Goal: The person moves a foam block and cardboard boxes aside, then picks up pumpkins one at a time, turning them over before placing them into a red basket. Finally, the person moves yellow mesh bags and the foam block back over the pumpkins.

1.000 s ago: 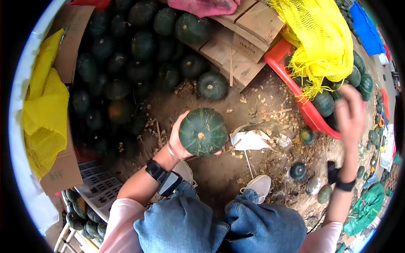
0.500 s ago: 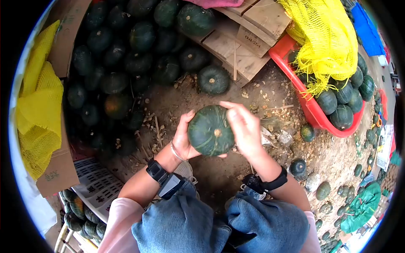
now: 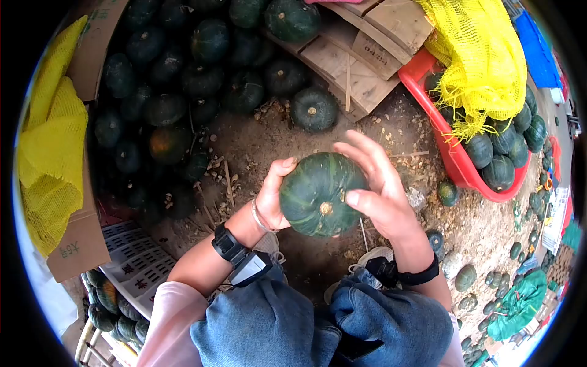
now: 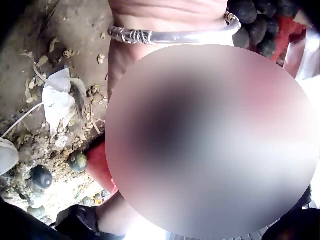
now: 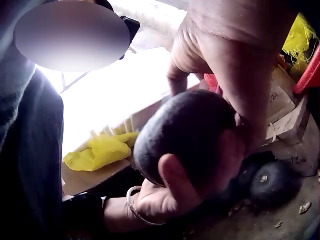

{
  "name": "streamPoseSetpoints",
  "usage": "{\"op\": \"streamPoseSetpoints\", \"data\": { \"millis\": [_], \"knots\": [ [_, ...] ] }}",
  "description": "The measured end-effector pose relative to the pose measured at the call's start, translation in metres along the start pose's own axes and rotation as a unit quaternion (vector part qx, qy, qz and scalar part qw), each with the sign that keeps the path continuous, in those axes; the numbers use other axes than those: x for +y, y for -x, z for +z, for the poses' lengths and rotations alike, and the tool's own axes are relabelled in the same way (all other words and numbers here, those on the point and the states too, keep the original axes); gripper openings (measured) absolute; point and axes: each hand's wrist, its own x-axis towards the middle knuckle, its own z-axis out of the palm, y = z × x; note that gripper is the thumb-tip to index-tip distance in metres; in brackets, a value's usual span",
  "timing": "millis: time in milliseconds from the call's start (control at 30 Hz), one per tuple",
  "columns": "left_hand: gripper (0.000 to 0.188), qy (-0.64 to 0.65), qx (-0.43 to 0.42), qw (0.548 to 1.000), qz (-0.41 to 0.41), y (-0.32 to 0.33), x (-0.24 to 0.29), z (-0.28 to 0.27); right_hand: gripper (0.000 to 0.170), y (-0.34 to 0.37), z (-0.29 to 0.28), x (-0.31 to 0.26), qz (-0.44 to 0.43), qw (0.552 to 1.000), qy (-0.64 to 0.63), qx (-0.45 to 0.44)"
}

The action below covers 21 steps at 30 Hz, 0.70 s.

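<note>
A round dark green pumpkin [image 3: 315, 183] with paler streaks and a tan stem scar is held up in front of my knees in the head view. My left hand [image 3: 271, 196] grips it from its left side and underneath, thumb along the edge. At its right side is my right hand [image 3: 390, 202], its fingers extended and spread, the thumb tip overlapping the rind near the stem scar. The right wrist view shows the same pumpkin [image 5: 182, 135] resting in the left hand [image 5: 175, 195], with the right hand [image 5: 225, 55] arched over it.
Many dark pumpkins [image 3: 165, 109] are heaped at the far left. One pumpkin [image 3: 313, 110] sits apart beside wooden boards [image 3: 367, 55]. A red tub [image 3: 449, 147] at right holds pumpkins beneath yellow netting [image 3: 483, 61]. A perforated crate [image 3: 134, 263] stands lower left.
My right hand came from the red tub to the pumpkin, touched its right side, and now has its fingers spread there. The pumpkin rose slightly toward me and turned in my left hand.
</note>
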Motion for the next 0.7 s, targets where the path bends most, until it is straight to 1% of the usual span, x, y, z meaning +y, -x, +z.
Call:
{"op": "streamPoseSetpoints", "data": {
  "millis": [67,100,133,167,200,233,300,333,367,400,433,467,500,533,567,600,667,700],
  "knots": [
    [0.067,-0.09,0.026,0.993,0.076,-0.006,0.002,0.015,0.084,0.002,-0.002,0.016,0.036,0.994,0.043,0.09],
    [0.067,-0.237,0.065,0.961,0.13,-0.007,0.004,0.024,0.085,0.004,-0.002,0.018,0.088,0.993,-0.026,0.078],
    [0.066,-0.456,0.075,0.869,0.175,-0.008,0.006,0.02,0.085,0.007,-0.002,0.02,0.139,0.984,-0.093,0.064],
    [0.064,-0.648,0.082,0.727,0.212,-0.007,0.009,0.014,0.085,0.009,-0.002,0.023,0.189,0.968,-0.158,0.047],
    [0.058,-0.654,0.037,0.736,0.173,-0.003,0.014,0.011,0.079,0.015,0.0,0.036,0.194,0.959,-0.193,0.074],
    [0.053,-0.654,0.027,0.739,0.161,0.001,0.018,0.01,0.07,0.019,-0.006,0.044,0.217,0.945,-0.227,0.091],
    [0.051,-0.545,0.055,0.834,0.057,0.009,0.028,0.007,0.063,0.033,-0.021,0.056,0.245,0.946,-0.204,0.06],
    [0.049,-0.658,0.093,0.743,0.077,0.008,0.037,-0.005,0.06,0.043,-0.028,0.064,0.254,0.956,-0.138,0.044],
    [0.047,-0.693,0.145,0.696,0.122,0.001,0.043,-0.018,0.057,0.054,-0.036,0.068,0.26,0.962,-0.072,0.03],
    [0.048,-0.714,0.201,0.649,0.17,-0.01,0.052,-0.038,0.056,0.063,-0.045,0.058,0.284,0.957,-0.063,0.013],
    [0.051,-0.729,0.255,0.597,0.219,-0.024,0.063,-0.058,0.056,0.068,-0.059,0.041,0.275,0.961,-0.038,0.009],
    [0.056,-0.737,0.295,0.56,0.236,-0.042,0.071,-0.068,0.055,0.076,-0.102,0.026,0.249,0.933,0.258,0.036],
    [0.061,-0.742,0.336,0.524,0.248,-0.06,0.074,-0.076,0.053,0.086,-0.163,-0.006,0.14,0.978,0.055,0.146],
    [0.066,-0.72,0.353,0.55,0.235,-0.079,0.077,-0.084,0.052,0.074,-0.168,-0.076,0.051,0.993,-0.053,0.09],
    [0.071,-0.697,0.367,0.575,0.22,-0.099,0.08,-0.091,0.052,0.062,-0.174,-0.146,-0.026,0.981,-0.19,0.011],
    [0.075,-0.674,0.38,0.598,0.209,-0.115,0.079,-0.096,0.052,0.05,-0.179,-0.216,-0.077,0.943,-0.314,-0.082],
    [0.081,-0.659,0.43,0.575,0.224,-0.133,0.066,-0.1,0.054,0.042,-0.147,-0.262,-0.146,0.916,-0.353,-0.122],
    [0.084,-0.648,0.458,0.562,0.233,-0.137,0.062,-0.102,0.055,0.05,-0.146,-0.266,-0.154,0.93,-0.318,-0.105]
  ]
}}
